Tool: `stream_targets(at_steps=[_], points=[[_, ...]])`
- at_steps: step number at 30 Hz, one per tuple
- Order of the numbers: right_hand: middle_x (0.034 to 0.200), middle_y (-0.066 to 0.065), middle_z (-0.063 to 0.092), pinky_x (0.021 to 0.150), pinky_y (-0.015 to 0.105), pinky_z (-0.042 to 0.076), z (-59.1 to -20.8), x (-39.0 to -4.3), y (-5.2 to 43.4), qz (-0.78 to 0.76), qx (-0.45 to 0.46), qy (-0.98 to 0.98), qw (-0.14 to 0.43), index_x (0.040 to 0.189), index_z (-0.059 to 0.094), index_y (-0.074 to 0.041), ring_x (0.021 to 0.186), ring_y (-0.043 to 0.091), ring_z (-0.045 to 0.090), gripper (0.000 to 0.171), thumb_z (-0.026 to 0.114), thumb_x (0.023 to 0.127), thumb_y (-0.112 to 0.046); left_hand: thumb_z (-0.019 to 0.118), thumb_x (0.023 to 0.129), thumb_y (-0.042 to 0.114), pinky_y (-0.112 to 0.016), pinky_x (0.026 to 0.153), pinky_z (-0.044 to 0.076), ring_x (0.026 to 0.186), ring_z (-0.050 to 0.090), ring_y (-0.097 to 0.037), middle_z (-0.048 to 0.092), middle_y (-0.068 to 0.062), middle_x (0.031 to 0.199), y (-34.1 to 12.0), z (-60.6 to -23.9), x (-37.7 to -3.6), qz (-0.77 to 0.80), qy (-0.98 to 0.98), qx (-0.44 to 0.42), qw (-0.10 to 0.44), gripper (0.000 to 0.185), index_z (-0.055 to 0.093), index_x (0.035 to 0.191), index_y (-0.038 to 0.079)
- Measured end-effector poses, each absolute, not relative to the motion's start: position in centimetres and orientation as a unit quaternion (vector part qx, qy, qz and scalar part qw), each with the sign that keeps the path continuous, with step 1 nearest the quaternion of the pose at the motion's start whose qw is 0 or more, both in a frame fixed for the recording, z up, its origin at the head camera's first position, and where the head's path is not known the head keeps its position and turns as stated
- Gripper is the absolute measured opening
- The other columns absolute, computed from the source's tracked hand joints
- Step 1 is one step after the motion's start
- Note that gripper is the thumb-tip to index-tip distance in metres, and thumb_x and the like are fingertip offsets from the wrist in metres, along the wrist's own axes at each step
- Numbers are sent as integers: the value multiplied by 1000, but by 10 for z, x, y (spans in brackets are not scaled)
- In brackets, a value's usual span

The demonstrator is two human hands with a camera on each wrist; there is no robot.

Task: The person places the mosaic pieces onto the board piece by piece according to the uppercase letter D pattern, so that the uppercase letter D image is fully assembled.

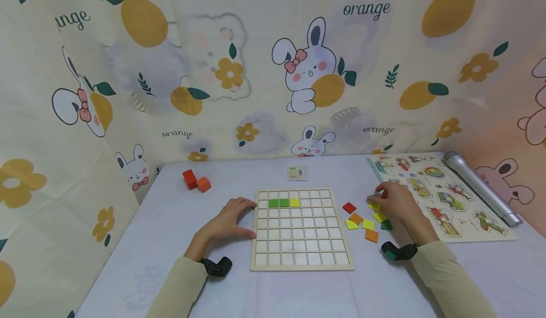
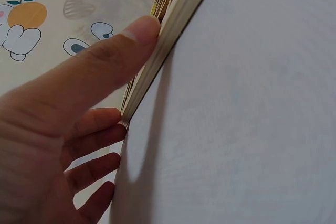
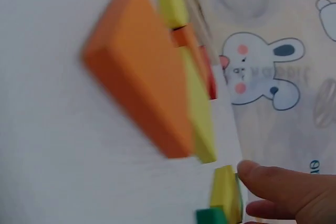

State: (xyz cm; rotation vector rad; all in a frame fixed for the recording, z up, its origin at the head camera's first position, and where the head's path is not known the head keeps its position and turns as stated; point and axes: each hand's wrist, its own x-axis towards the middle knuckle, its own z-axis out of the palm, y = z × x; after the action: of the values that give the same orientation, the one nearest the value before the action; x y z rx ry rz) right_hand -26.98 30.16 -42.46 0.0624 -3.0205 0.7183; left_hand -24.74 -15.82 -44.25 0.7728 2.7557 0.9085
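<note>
A wooden grid board (image 1: 302, 268) lies mid-table, with two green tiles (image 1: 279, 203) and a yellow tile (image 1: 295, 203) in its second row. My left hand (image 1: 228, 221) touches its left edge with spread thumb and fingers; the left wrist view shows the thumb (image 2: 113, 48) against the board's side (image 2: 173, 30). Right of the board, my right hand (image 1: 396, 206) reaches over loose tiles, its fingertips at a greenish tile (image 1: 373, 196) beside a yellow one (image 1: 374, 206). Whether it pinches that tile is hidden. An orange tile (image 3: 144, 77) looms in the right wrist view.
Red and orange blocks (image 1: 196, 181) sit at the back left. Behind the board lies a small pattern card (image 1: 297, 173). A sticker sheet (image 1: 460, 199) and a silver cylinder (image 1: 482, 187) occupy the right side. Patterned cloth (image 1: 264, 71) hangs behind the table.
</note>
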Motion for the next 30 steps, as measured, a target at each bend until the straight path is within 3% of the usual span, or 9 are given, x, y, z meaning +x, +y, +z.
stream_targets(at_steps=[8, 14, 17, 24, 30], points=[[85, 10, 60, 59, 28, 41, -428, -271, 297, 232, 22, -972, 18, 100, 62, -1, 73, 23, 50, 36, 70, 82, -32, 80, 67, 44, -48, 106, 29, 127, 33, -24, 45, -3, 136, -158, -443, -248, 306, 914, 255, 73, 79, 48, 132, 13], [89, 11, 60, 62, 29, 40, -431, -274, 294, 263, 93, -960, 32, 104, 65, -2, 77, 23, 48, 23, 67, 85, -14, 80, 67, 44, -48, 106, 29, 127, 33, -24, 44, -3, 136, -157, -443, -247, 308, 914, 252, 74, 78, 48, 132, 14], [94, 14, 59, 63, 30, 38, -433, -275, 294, 257, 120, -958, 45, 109, 64, -2, 79, 24, 47, 27, 66, 84, -11, 80, 67, 44, -48, 107, 29, 127, 32, -23, 44, -2, 136, -157, -443, -247, 305, 916, 251, 74, 78, 48, 133, 15], [92, 17, 59, 67, 34, 41, -434, -276, 292, 242, 66, -967, 41, 109, 57, 2, 83, 29, 48, 42, 68, 84, -30, 81, 67, 44, -48, 106, 29, 126, 34, -23, 45, -2, 134, -158, -444, -249, 305, 914, 258, 66, 78, 49, 132, 14], [95, 16, 59, 68, 34, 45, -436, -277, 291, 255, 88, -963, 22, 112, 58, 0, 83, 27, 49, 33, 65, 85, -17, 80, 67, 44, -48, 106, 29, 126, 33, -24, 45, -4, 135, -159, -445, -248, 303, 914, 262, 65, 78, 49, 131, 13]])
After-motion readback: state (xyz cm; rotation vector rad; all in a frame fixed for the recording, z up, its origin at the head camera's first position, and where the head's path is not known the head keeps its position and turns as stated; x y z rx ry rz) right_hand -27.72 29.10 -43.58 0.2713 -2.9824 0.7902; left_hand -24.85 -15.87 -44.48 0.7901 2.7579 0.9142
